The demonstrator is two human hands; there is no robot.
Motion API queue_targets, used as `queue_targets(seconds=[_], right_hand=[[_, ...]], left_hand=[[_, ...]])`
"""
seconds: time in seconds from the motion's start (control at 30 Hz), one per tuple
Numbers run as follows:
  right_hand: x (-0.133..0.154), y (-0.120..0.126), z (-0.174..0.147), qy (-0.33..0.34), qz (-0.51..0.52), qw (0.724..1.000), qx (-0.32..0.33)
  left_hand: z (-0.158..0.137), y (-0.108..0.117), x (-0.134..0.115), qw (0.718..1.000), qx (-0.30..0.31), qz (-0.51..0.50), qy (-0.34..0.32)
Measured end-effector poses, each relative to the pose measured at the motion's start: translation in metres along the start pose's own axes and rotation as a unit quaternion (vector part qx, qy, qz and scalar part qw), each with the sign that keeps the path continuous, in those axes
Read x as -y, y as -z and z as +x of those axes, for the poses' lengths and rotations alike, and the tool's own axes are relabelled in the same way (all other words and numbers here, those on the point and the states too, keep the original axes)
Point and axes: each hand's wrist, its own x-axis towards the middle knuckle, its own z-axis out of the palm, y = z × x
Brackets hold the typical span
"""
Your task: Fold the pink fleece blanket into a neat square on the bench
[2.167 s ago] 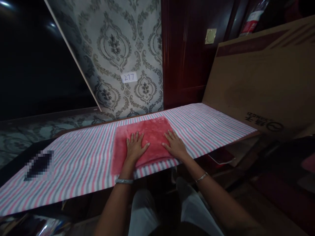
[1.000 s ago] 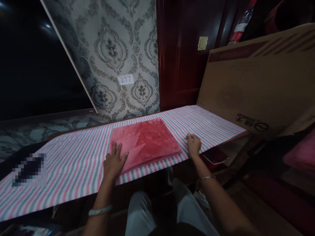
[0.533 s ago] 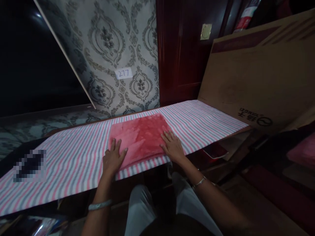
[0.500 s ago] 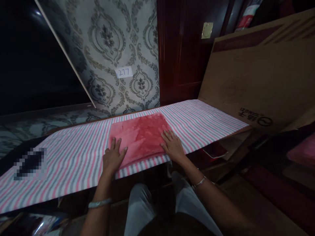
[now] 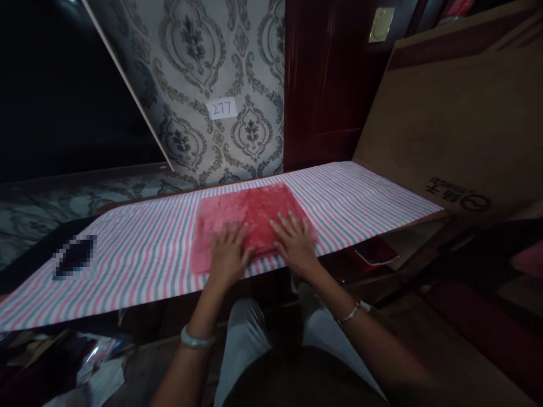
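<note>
A folded piece of pink-red plush fabric [image 5: 263,198] lies flat on a striped cloth [image 5: 144,249] in pink, grey and white. My left hand [image 5: 229,249] rests on the front middle of the plush fabric, palm down with fingers spread. To its right, my right hand [image 5: 297,243] lies on the fabric near its right front corner, fingers also spread. Neither hand grips anything. Parts of the fabric's front edge are hidden under my hands.
The striped cloth covers a long narrow table against a patterned wall [image 5: 258,147] bearing a paper label [image 5: 222,108]. A large cardboard sheet [image 5: 458,113] leans at the right end. A dark screen [image 5: 76,90] stands at left, and clutter [image 5: 97,362] lies below the table.
My left hand has moved right, from the fabric's left edge to its front middle. My right hand stays near the right front corner. The camera view has shifted slightly.
</note>
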Motion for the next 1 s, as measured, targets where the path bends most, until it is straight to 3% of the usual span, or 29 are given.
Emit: queue_targets(seconds=[0.1, 0.23, 0.5, 0.67, 0.83, 1.0], right_hand=[[0.008, -0.014, -0.011, 0.041, -0.002, 0.998, 0.038], [0.002, -0.029, -0.024, 0.053, -0.002, 0.998, 0.034], [0.002, -0.027, -0.036, 0.030, 0.002, 0.999, 0.018], [-0.006, -0.007, -0.037, 0.018, 0.044, 0.999, -0.004], [-0.006, 0.018, 0.007, -0.004, 0.051, 0.997, -0.049], [-0.012, 0.000, 0.032, -0.036, -0.009, 0.999, 0.011]], left_hand=[[-0.013, -0.020, -0.022, 0.998, 0.007, -0.021, -0.059], [-0.024, -0.041, -0.026, 0.999, -0.017, -0.021, -0.046], [-0.036, -0.046, -0.019, 0.998, -0.040, -0.034, -0.036], [-0.055, -0.028, 0.004, 0.999, -0.024, -0.027, -0.006], [-0.035, 0.009, 0.029, 0.996, -0.048, -0.005, 0.079], [-0.012, -0.001, 0.036, 0.994, 0.011, -0.010, 0.110]])
